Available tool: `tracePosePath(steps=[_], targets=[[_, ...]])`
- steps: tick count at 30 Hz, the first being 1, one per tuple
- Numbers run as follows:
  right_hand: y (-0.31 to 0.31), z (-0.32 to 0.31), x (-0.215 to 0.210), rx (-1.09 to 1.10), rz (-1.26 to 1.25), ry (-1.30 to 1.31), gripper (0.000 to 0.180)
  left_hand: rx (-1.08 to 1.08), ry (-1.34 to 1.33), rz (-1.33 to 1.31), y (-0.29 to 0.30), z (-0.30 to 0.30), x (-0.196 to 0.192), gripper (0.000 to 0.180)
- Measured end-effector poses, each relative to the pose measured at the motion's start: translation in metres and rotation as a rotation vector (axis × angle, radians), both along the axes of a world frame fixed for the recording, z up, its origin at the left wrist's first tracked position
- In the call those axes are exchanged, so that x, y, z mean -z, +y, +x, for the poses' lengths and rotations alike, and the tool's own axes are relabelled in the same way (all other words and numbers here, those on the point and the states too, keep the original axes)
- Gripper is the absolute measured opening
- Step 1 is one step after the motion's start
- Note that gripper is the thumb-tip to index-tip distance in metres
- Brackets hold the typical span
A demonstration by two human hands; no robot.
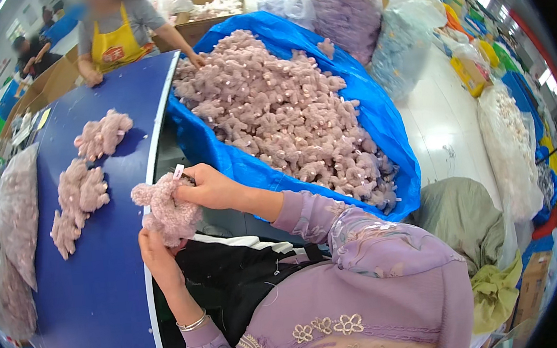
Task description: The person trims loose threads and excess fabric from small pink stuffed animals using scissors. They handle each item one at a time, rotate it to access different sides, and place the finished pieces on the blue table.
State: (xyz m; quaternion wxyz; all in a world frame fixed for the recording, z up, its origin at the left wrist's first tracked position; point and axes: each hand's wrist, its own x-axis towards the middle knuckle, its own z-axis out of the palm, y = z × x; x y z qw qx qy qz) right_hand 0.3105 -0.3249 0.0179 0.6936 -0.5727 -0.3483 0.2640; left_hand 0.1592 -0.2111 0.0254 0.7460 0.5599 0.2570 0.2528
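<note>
A fuzzy pink plush toy with a small white tag is held up between my two hands, just past the edge of the blue table. My right hand grips it from the right, close to the tag. From below, my left hand pinches its lower part, and a bangle circles that wrist. Similar plush toys lie in two small piles on the table, one farther off and one nearer. A big heap of such toys fills a blue sheet-like bag beyond my right arm.
Across the table a person in a yellow apron reaches one hand to the heap. Filled clear plastic bags line the table's left side. More stuffed bags stand behind the heap, and a white sack sits at the right.
</note>
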Motion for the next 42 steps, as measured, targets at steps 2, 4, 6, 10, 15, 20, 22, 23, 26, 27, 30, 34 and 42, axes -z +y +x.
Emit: tracePosePath(steps=[2, 4, 6, 10, 15, 20, 22, 23, 26, 27, 30, 34, 42], targets=[[-0.003, 0.006, 0.009, 0.026, 0.046, 0.045, 0.024, 0.185, 0.058, 0.168, -0.012, 0.012, 0.005, 0.032], [-0.011, 0.010, 0.017, 0.063, 0.034, 0.130, 0.024, 0.330, 0.105, 0.250, -0.012, 0.018, 0.022, 0.031], [-0.018, 0.017, 0.028, 0.086, -0.031, 0.184, 0.025, 0.364, 0.146, 0.291, -0.014, 0.026, 0.020, 0.026], [-0.030, 0.025, 0.047, 0.128, -0.022, 0.154, 0.025, 0.338, 0.202, 0.492, -0.015, 0.030, 0.022, 0.025], [-0.083, 0.092, 0.098, 0.399, -0.494, -0.132, 0.029, 0.538, 0.274, 0.453, -0.017, 0.035, 0.015, 0.022], [-0.176, 0.202, 0.139, 0.878, -0.487, -0.313, 0.044, 0.488, 0.274, 0.338, 0.019, 0.010, 0.024, 0.020], [-0.184, 0.213, 0.163, 0.821, -0.516, -0.363, 0.042, 0.418, 0.276, 0.389, 0.036, -0.001, 0.025, 0.019], [-0.184, 0.206, 0.158, 0.780, -0.549, -0.197, 0.040, 0.405, 0.283, 0.387, 0.044, -0.003, 0.024, 0.020], [-0.177, 0.190, 0.169, 0.578, -0.627, -0.189, 0.031, 0.358, 0.303, 0.391, 0.068, -0.001, 0.002, 0.021], [-0.157, 0.175, 0.166, 0.523, -0.606, -0.276, 0.029, 0.317, 0.289, 0.407, 0.077, 0.000, 0.001, 0.021], [-0.114, 0.143, 0.151, 0.439, -0.604, 0.018, 0.029, 0.233, 0.268, 0.484, 0.101, 0.005, 0.001, 0.023], [-0.087, 0.134, 0.156, 0.295, -0.517, 0.023, 0.029, 0.188, 0.299, 0.622, 0.134, 0.012, -0.002, 0.025], [-0.075, 0.131, 0.157, 0.274, -0.502, 0.039, 0.027, 0.013, 0.320, 0.764, 0.174, 0.034, -0.010, 0.030]])
